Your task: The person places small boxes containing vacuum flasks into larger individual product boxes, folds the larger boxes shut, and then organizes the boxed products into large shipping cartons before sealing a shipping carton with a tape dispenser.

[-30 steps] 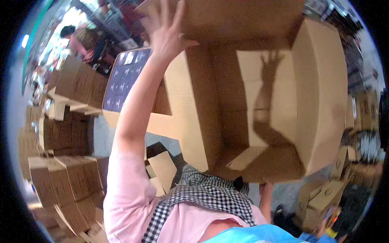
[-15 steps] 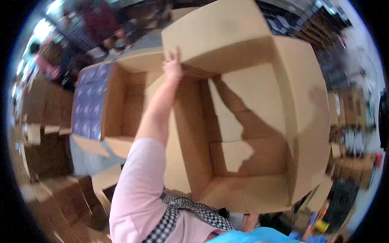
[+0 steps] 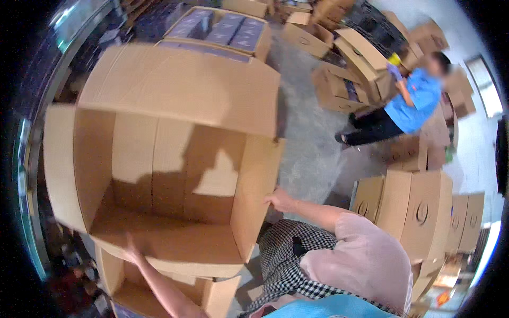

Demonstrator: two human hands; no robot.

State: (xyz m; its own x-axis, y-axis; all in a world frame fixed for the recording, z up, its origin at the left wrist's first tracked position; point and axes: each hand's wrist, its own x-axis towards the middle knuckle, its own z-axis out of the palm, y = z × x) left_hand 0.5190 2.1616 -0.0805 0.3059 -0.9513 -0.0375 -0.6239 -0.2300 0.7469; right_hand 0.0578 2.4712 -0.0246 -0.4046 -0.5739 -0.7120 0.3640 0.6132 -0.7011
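A large open cardboard box (image 3: 169,183) fills the left and middle of the view, with nothing inside but shadows. Its flaps stand spread outward. My right hand (image 3: 281,200) grips the box's right edge, fingers closed on the cardboard. At the near left rim, my left hand (image 3: 131,251) is closed over the edge, slightly blurred, with part of the fingers inside the box. Below the large box, and partly hidden by it, stands a second open carton (image 3: 127,286) near my left forearm.
Beyond the large box is a carton packed with purple boxes (image 3: 233,31). A co-worker in a blue shirt (image 3: 419,100) stands at right beside opened cartons (image 3: 344,87). Closed cartons (image 3: 416,212) are stacked to my right. Grey floor (image 3: 313,175) runs between.
The view has swung round, and the large box has turned with my hands on it. My left hand is now at the near left rim, my right at the right edge. The co-worker has come into view.
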